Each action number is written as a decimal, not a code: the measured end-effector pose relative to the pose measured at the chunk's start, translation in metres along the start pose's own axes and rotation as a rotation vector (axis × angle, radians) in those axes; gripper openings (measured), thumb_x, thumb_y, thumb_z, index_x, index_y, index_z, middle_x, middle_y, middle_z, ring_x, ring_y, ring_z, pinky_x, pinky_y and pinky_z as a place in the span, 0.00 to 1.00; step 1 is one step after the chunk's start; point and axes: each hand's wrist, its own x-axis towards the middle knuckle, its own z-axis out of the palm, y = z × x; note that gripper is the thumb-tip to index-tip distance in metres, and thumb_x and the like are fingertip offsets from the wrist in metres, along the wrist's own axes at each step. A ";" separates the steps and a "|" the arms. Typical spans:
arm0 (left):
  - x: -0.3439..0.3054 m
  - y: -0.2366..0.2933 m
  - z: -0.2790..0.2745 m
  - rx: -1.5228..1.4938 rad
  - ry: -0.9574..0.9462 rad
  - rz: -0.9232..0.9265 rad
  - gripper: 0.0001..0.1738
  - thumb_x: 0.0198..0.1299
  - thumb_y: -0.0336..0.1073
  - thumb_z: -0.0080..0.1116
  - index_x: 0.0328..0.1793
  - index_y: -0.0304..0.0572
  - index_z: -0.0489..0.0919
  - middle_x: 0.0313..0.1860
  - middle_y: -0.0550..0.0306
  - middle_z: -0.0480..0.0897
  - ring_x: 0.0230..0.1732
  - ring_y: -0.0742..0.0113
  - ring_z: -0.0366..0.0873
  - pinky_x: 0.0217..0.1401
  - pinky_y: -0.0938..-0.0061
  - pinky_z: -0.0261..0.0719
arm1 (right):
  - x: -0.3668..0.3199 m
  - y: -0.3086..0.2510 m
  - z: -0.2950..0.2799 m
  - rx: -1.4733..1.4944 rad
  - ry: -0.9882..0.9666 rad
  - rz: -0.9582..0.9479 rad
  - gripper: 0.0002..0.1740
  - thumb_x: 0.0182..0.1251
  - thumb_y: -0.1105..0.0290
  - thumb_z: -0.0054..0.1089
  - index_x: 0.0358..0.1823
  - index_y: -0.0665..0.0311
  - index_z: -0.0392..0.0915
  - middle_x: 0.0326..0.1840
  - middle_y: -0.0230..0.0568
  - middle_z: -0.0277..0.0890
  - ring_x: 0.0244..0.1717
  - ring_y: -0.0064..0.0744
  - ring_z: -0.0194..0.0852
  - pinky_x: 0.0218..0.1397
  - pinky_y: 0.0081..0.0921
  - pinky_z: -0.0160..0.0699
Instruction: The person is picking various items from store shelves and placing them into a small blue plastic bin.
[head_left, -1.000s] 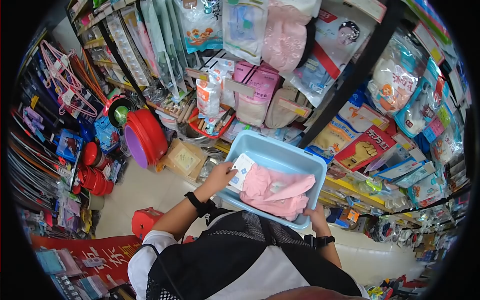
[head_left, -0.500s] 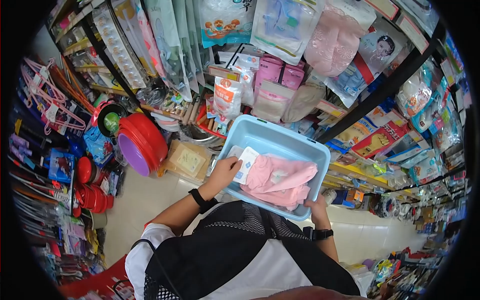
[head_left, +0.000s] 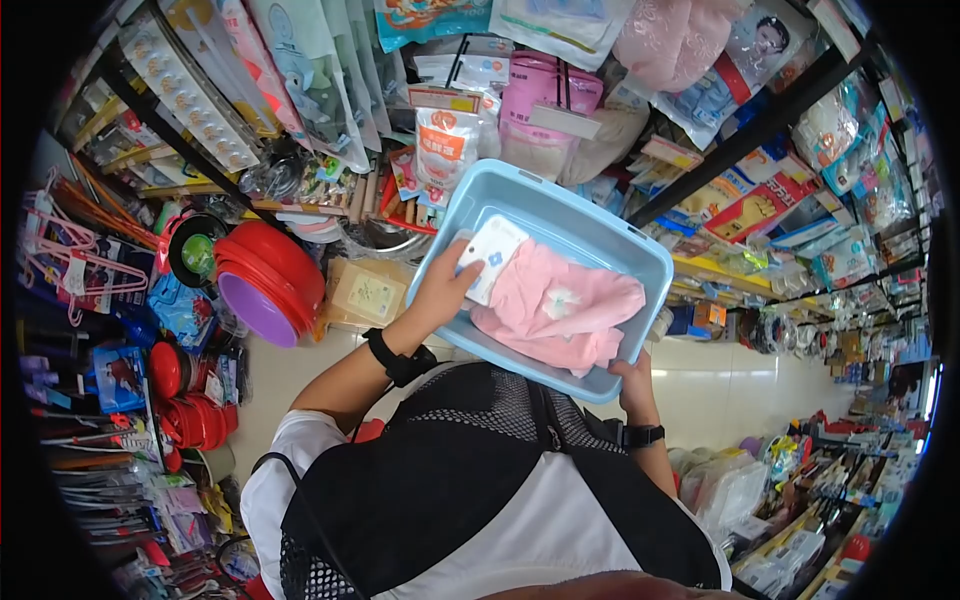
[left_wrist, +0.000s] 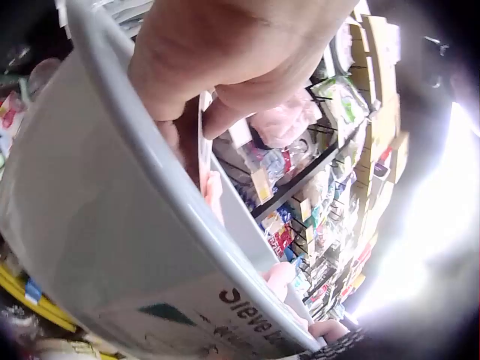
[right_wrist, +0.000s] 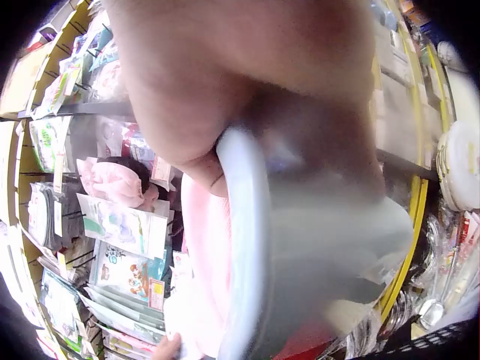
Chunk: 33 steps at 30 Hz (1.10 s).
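A light blue plastic basin (head_left: pixel 560 185) is held tilted before the torso in the head view. Inside it lies a pink cloth item (head_left: pixel 560 300), apparently a garment, with a white card (head_left: pixel 493 255) beside it. My left hand (head_left: pixel 440 290) reaches over the left rim and pinches the card's edge between thumb and fingers; the left wrist view shows the thin card (left_wrist: pixel 204 142) in that grip. On the near right corner, my right hand (head_left: pixel 635 388) grips the rim, thumb inside and fingers beneath the outer wall. Printed lettering marks the basin's outside (left_wrist: pixel 247 315).
Shelves of bagged goods and gloves stand just beyond the basin, with a white-and-orange packet (head_left: pixel 443 145) hanging near its far left. Red basins (head_left: pixel 268 260) and a flat brown package (head_left: pixel 368 292) are to the left. A dark shelf post (head_left: pixel 750 130) slants at the right.
The basin has risen in the head view, and the view has shifted over the shelves. My left hand keeps hold of the card, now with more of the hand over the rim.
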 end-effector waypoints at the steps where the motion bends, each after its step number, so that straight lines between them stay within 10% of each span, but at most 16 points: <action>1: 0.003 0.016 -0.002 -0.001 -0.012 -0.007 0.19 0.67 0.32 0.55 0.62 0.32 0.72 0.45 0.50 0.82 0.43 0.66 0.79 0.46 0.75 0.76 | 0.000 0.003 0.002 0.035 0.000 -0.004 0.34 0.40 0.81 0.50 0.58 0.74 0.71 0.47 0.43 0.79 0.48 0.37 0.80 0.52 0.29 0.78; 9: 0.006 0.116 -0.018 -1.001 -0.274 -0.266 0.22 0.70 0.32 0.53 0.68 0.40 0.67 0.56 0.58 0.79 0.55 0.67 0.81 0.60 0.65 0.81 | -0.010 0.001 0.019 0.074 0.021 0.061 0.33 0.42 0.80 0.50 0.57 0.76 0.71 0.48 0.44 0.79 0.47 0.36 0.80 0.50 0.28 0.79; 13: 0.013 0.068 -0.037 -0.615 -0.207 -0.363 0.18 0.69 0.32 0.54 0.64 0.37 0.71 0.51 0.58 0.81 0.50 0.70 0.81 0.54 0.71 0.81 | -0.011 -0.002 0.022 0.036 0.016 0.029 0.32 0.42 0.80 0.51 0.57 0.75 0.71 0.48 0.44 0.80 0.47 0.35 0.80 0.52 0.28 0.78; 15: 0.020 0.038 -0.045 0.090 -0.240 -0.093 0.15 0.68 0.33 0.55 0.57 0.34 0.75 0.44 0.58 0.82 0.44 0.73 0.79 0.45 0.75 0.79 | -0.009 -0.007 0.023 0.015 0.011 0.008 0.32 0.43 0.79 0.52 0.56 0.75 0.71 0.48 0.43 0.80 0.47 0.34 0.80 0.52 0.27 0.77; 27: -0.017 0.151 -0.010 -0.522 -0.472 0.061 0.16 0.70 0.33 0.56 0.60 0.32 0.74 0.50 0.58 0.81 0.49 0.75 0.78 0.49 0.80 0.79 | -0.002 0.009 0.028 0.008 0.010 -0.042 0.29 0.49 0.79 0.55 0.58 0.74 0.72 0.49 0.43 0.80 0.48 0.33 0.80 0.53 0.28 0.78; 33: -0.008 0.108 -0.019 -0.555 -0.332 -0.314 0.17 0.70 0.32 0.54 0.62 0.35 0.74 0.49 0.60 0.81 0.46 0.77 0.80 0.44 0.78 0.81 | -0.007 0.015 0.027 0.057 0.026 -0.050 0.27 0.54 0.79 0.56 0.59 0.73 0.71 0.50 0.44 0.80 0.48 0.33 0.79 0.53 0.28 0.78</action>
